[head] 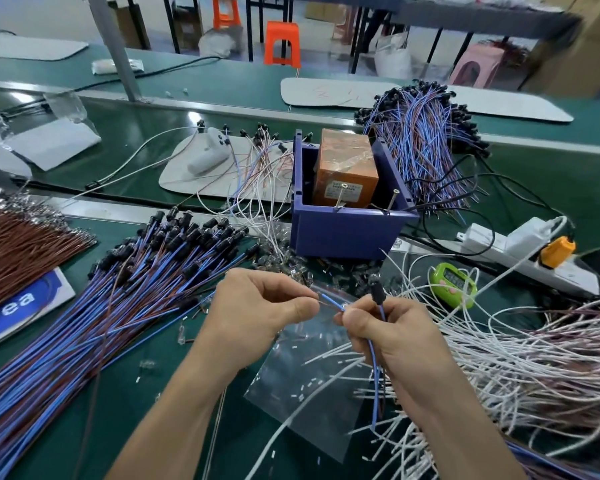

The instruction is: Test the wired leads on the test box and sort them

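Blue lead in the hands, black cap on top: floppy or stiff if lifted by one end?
Probably floppy: the blue lead hangs limp below the right hand. Likely very light: the left hand holds its end in a fingertip pinch. Its black cap looks round, so it might roll a little.

A green bench top (132,407) carries everything here. On the left lies a fanned heap of blue-and-brown leads (118,306), with a bundle of brown wires (18,244) and a blue-and-white card (18,303) farther left. A dark blue bin (347,233) stands mid-bench, and a clear plastic bag (312,382) lies nearer. To the right are tangled white leads (499,358), a green timer (452,284) and a white power strip (520,249).
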The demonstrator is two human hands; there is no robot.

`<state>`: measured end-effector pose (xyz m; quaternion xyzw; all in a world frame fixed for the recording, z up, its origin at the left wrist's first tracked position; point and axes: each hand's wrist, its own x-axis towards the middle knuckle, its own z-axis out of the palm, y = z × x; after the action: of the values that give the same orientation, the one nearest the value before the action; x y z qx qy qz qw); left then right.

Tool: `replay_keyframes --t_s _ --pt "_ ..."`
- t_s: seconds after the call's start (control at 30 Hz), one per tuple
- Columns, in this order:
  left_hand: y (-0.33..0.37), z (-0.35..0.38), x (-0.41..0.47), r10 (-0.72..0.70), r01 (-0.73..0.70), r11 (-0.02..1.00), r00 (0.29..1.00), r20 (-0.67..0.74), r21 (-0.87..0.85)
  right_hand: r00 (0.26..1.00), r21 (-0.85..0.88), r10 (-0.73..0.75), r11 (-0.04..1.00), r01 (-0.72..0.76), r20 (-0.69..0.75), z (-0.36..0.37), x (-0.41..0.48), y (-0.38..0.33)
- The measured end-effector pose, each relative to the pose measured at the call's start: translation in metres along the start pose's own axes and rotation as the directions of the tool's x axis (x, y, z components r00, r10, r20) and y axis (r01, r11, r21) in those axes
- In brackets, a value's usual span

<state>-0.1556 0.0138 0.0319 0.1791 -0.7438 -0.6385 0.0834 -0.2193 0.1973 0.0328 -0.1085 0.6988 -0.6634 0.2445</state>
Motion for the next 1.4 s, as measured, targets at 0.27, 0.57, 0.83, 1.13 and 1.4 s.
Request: replay_keyframes --t_s 0.27,0.57,0.83,1.13,1.4 --pt "-0.007 0.0 -0.003 -0.073 0.084 0.973 0.996 0.055 -0.217 0.999 0.048 0.002 0.999 0.0 -0.036 0.002 0.0 0.003" --pt "-0.01 0.0 -0.004 -0.107 0.053 0.97 0.969 -0.222 -0.235 0.991 0.098 0.017 0.995 -0.004 -0.133 0.002 -0.005 0.003" --pt "-0.002 0.036 -0.019 -0.099 0.105 0.922 0.994 0.035 -0.372 0.993 0.199 0.032 0.98 -0.009 -0.111 0.015 -0.007 -0.001" --pt "-0.008 0.046 -0.017 -0.172 0.172 0.758 0.983 0.061 -0.629 0.997 0.225 0.04 0.974 -0.024 -0.066 0.016 -0.006 -0.007" --pt "-0.008 0.044 -0.01 -0.158 0.146 0.797 0.987 0.03 -0.587 0.996 0.109 0.09 0.99 -0.091 0.013 0.006 -0.004 -0.004"
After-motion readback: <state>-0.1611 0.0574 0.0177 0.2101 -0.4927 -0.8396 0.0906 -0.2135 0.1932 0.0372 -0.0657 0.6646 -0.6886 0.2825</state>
